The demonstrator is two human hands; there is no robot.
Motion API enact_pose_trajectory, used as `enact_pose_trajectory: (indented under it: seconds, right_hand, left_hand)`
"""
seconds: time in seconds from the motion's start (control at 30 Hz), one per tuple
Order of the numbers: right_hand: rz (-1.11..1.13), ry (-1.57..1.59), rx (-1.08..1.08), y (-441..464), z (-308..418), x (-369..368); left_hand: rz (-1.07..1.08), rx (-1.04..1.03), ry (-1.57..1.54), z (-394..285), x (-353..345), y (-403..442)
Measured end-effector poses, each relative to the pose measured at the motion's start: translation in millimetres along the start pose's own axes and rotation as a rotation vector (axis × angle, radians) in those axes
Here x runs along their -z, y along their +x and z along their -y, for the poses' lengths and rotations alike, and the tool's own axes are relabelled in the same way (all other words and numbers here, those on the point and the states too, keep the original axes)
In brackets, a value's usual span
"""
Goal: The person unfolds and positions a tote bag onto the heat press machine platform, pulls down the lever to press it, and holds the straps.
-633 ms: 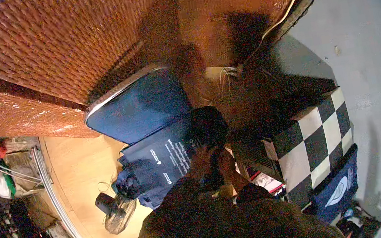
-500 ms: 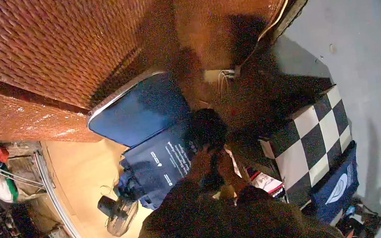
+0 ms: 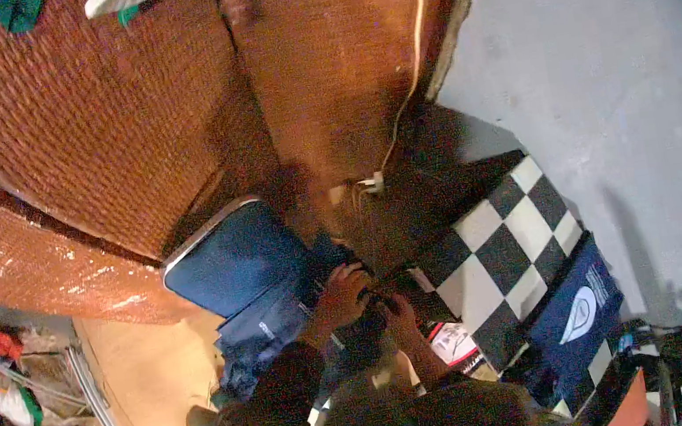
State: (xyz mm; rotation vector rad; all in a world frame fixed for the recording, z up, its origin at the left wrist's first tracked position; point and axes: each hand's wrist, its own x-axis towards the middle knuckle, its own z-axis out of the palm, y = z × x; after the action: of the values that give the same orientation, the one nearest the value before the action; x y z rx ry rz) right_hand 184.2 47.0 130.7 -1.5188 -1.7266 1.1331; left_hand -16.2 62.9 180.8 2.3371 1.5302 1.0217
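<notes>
Navy printed cloth (image 3: 262, 325), crumpled, lying against blue metal-rimmed chair back (image 3: 236, 254); left hand (image 3: 341, 295) over its dark right end, fingers curled, pinch cannot be told; right hand (image 3: 397, 315) just beside, fingers bent, hold likewise unclear; black-and-white chequered box (image 3: 502, 261), right, logo-printed navy panel (image 3: 578, 311) at its side

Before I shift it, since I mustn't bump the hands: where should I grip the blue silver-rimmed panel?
Probably the silver rim's left end, from the left: the blue panel is uncovered there; navy fabric meets its lower edge, and left hand and right hand lie lower right.
</notes>
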Motion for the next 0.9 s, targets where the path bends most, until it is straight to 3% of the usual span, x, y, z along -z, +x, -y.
enact_pose_trajectory:
  seconds: [0.03,0.17,0.23,0.27,0.33,0.37,0.47,0.6,0.67,0.7,0.9]
  right_hand:
    - [0.039,0.202,-0.034,-3,0,8]
    - [-0.134,0.414,-0.105,-26,19,45]
    - [-0.463,-0.664,0.66,-32,-10,67]
    - [-0.482,-0.67,0.664,-38,8,78]
    - [-0.202,0.737,-0.071,-58,66,104]
    - [-0.37,0.413,0.127,-49,-8,85]
    - [-0.533,0.357,0.16,-82,11,116]
    - [-0.563,0.377,0.128,-146,26,176]
    - [-0.64,0.455,0.094,-199,91,218]
    - [-0.621,0.578,0.098,-218,84,228]
    - [-0.848,0.508,0.144,-339,69,291]
  left_hand:
    - [-0.027,-0.042,0.005,-11,10,10]
    - [0.114,-0.125,-0.001,-50,33,46]
    - [0.038,-0.196,-0.128,-88,56,65]
    - [0.031,-0.216,-0.127,-101,56,72]
    - [0.115,-0.258,-0.22,-130,51,84]
    - [0.113,-0.278,-0.218,-145,49,86]
    - [0.107,-0.338,-0.183,-195,41,87]
    - [0.118,-0.399,-0.255,-270,25,75]
    - [0.16,-0.407,-0.324,-310,15,65]
    - [0.134,-0.451,-0.393,-332,13,62]
    - [0.061,-0.586,-0.457,-456,-4,21]
